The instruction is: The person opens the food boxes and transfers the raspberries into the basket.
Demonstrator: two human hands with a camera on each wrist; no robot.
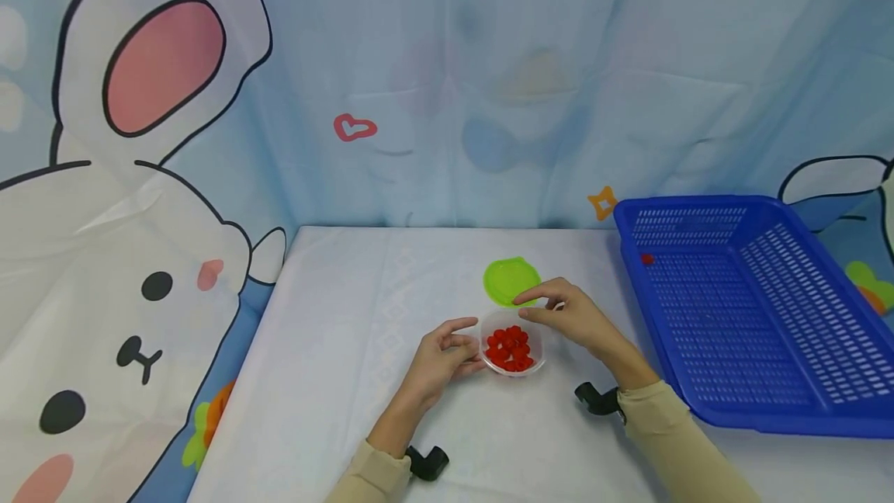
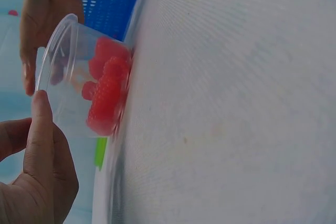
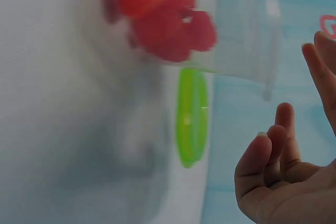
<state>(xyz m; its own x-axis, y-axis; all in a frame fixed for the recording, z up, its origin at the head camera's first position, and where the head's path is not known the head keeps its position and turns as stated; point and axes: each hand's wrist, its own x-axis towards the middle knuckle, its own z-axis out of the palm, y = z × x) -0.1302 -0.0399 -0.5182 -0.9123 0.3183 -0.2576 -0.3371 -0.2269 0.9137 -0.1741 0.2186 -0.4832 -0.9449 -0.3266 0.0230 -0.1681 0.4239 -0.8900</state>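
Observation:
A clear plastic cup stands upright on the white table with several red raspberries in its bottom. At the cup's left side is my left hand; in the left wrist view its index fingertip meets the rim while the other fingers stay loosely bent. My right hand hovers over the cup's far right edge, holding nothing, with its fingers apart. Just behind the cup lies a bright green lid. The right wrist view shows the lid edge-on below the blurred cup.
A large blue perforated basket occupies the right side, with a small red piece near its far left corner. The white tablecloth reaches back to a printed curtain. Black wrist cameras sit at both cuffs.

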